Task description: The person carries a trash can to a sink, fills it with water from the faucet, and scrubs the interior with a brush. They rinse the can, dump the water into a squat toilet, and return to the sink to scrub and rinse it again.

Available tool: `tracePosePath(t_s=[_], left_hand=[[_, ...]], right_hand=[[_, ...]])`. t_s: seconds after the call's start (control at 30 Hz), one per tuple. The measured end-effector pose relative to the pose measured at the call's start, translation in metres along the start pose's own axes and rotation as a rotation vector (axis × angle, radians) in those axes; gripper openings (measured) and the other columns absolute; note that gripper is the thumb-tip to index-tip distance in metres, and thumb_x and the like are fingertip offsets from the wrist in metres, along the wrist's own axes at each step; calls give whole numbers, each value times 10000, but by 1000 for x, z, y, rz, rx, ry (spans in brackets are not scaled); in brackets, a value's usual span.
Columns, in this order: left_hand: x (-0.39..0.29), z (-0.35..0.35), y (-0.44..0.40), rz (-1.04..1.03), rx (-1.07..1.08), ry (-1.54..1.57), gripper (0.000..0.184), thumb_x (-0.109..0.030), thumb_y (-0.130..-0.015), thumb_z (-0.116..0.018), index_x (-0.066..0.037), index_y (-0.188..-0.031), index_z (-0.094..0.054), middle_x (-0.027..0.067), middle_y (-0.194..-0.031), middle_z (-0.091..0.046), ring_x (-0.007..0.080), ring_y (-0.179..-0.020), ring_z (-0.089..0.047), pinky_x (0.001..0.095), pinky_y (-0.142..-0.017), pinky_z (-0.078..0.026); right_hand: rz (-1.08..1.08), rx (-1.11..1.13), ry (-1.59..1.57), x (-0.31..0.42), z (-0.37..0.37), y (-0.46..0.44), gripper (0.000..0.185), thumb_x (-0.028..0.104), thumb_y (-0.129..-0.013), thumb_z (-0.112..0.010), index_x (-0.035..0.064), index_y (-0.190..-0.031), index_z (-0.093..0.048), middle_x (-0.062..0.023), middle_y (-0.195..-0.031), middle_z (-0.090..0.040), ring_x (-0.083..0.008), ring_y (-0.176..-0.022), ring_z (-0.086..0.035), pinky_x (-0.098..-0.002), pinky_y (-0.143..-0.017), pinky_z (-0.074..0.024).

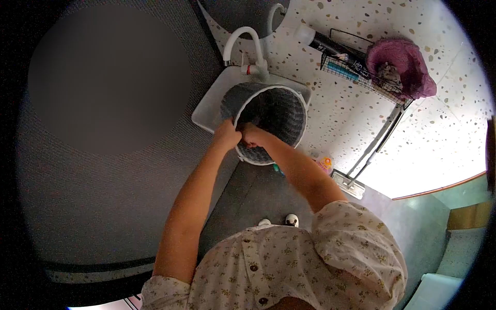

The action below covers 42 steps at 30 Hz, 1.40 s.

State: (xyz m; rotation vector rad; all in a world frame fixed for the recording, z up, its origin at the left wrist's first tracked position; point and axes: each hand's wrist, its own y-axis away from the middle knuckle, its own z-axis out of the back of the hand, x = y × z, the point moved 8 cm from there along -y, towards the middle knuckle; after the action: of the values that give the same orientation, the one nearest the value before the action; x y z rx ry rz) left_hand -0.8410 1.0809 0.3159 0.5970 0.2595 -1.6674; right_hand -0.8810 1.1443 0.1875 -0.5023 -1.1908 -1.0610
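Note:
A dark grey basket [287,111] with ribbed walls and a white rim is tilted over the white sink [206,108], its opening facing me. My left hand [227,134] is closed around the left side of the rim. Just inside the opening, close to the left hand, my right hand [254,136] is curled shut; whatever its fingers hold, if anything, is hidden. Deep shadow hides the bottom of the basket. Behind it rises a curved white faucet [253,46] with a red mark on its base.
On the speckled wall, a wire rack [351,77] carries a black-and-white tube [336,50] and a purple bag [408,67]. A flat mop [349,185] leans below it. The dark panel [129,191] borders the left side. A round mirror [243,15] hangs above the faucet.

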Motion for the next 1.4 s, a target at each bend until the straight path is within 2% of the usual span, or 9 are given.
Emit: tracePosePath(t_s=[0.1,0.23,0.33,0.67,0.77,0.93,1.13,1.23,1.4], left_hand=[[-1,1,2,44,4,-46,449,-94,-742,-543,35,-1169,-491,269,-1094,-554,398,-1017,-542,456,-890,-427],[-21,37,10,-19,-317,-286,430,-109,-792,-523,10,-1201,-464,253,-970,-600,360,-890,-607,441,-749,-497],[-33,67,10,-42,-471,-365,423,-108,-801,-524,-3,-1206,-462,227,-883,-624,340,-795,-637,415,-644,-522],[-57,156,-9,24,-531,-638,206,-113,-817,-536,-36,-1003,-579,184,-880,-645,323,-825,-644,409,-678,-525],[-49,169,-11,147,-532,-680,217,-134,-836,-532,-40,-1013,-616,166,-963,-641,308,-926,-622,404,-728,-516],[-29,198,-21,291,-412,-578,269,-200,-843,-552,-30,-1033,-638,176,-1023,-628,271,-947,-620,363,-752,-505],[4,211,-54,323,-293,-306,311,-131,-794,-538,30,-1050,-613,198,-988,-629,261,-857,-641,361,-694,-516],[6,207,-73,251,-232,-172,324,-114,-765,-518,58,-1022,-612,230,-952,-623,270,-759,-649,355,-603,-524],[-1,207,-83,188,-224,-116,317,-104,-739,-511,98,-963,-607,246,-852,-627,287,-672,-647,365,-549,-513]], right_hand=[[-298,-33,371,-3,2,26,333,112,-876,-471,6,-1189,-511,-233,-977,-596,-296,-636,-609,-417,-517,-514],[-173,-104,553,-1,21,47,274,103,-884,-460,8,-1115,-573,-172,-813,-625,-274,-625,-607,-367,-521,-495],[-281,-231,29,15,51,120,373,160,-878,-521,23,-1225,-515,-128,-702,-595,-212,-484,-545,-338,-461,-453],[-57,-276,-218,27,103,203,428,79,-835,-552,12,-1252,-486,-27,-593,-505,-81,-437,-446,-220,-402,-379],[-102,-300,-165,3,113,197,495,159,-814,-617,12,-1265,-473,-77,-670,-567,-141,-514,-526,-283,-468,-425],[-114,-305,532,-34,133,147,458,200,-750,-666,53,-1166,-543,-130,-990,-632,-278,-968,-594,-377,-810,-469],[-437,-168,1003,-50,140,108,474,227,-664,-692,50,-1081,-554,-155,-1081,-567,-263,-1054,-541,-444,-837,-461],[-411,-209,1346,-49,145,92,495,307,-692,-687,57,-1099,-557,-156,-1157,-505,-266,-1122,-484,-442,-874,-448],[-179,-234,1021,36,170,18,418,213,-825,-586,47,-1196,-491,-143,-1215,-468,-290,-1150,-448,-386,-926,-427]])
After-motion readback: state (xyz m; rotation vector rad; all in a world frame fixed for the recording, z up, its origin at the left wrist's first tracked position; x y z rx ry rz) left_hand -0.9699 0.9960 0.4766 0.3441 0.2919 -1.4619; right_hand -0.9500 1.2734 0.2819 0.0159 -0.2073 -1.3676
